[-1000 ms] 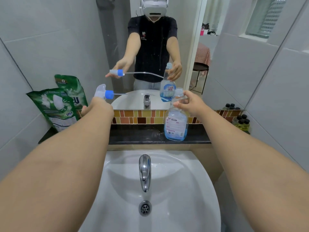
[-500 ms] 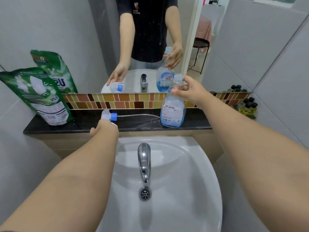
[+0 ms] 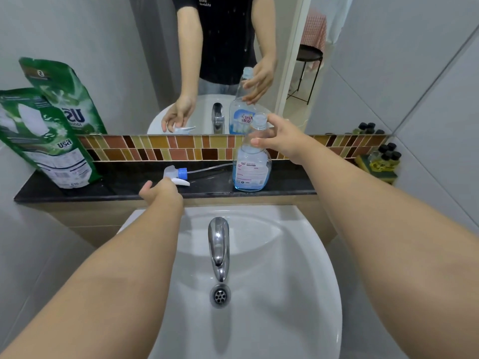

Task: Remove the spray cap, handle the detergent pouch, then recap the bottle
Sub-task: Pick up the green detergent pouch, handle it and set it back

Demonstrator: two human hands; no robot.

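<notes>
Head view is showing the spray cap (image 3: 178, 174) lying on the counter (image 3: 124, 186) by the left hand (image 3: 160, 191), its grip spread, while the right hand (image 3: 282, 138) is loosely cupping the open bottle (image 3: 252, 164); reaching left for the detergent pouch (image 3: 44, 141) looks next.

Even, bright light falls from above me, soft and slightly cool. My forearms cast faint shadows into the white sink (image 3: 298, 268), and the tap (image 3: 219, 244) carries sharp glints. The black counter (image 3: 124, 183) shows a dull sheen. The wide lens bows the wall tiles and stretches my arms at the edges. Focus is crisp centrally.
</notes>
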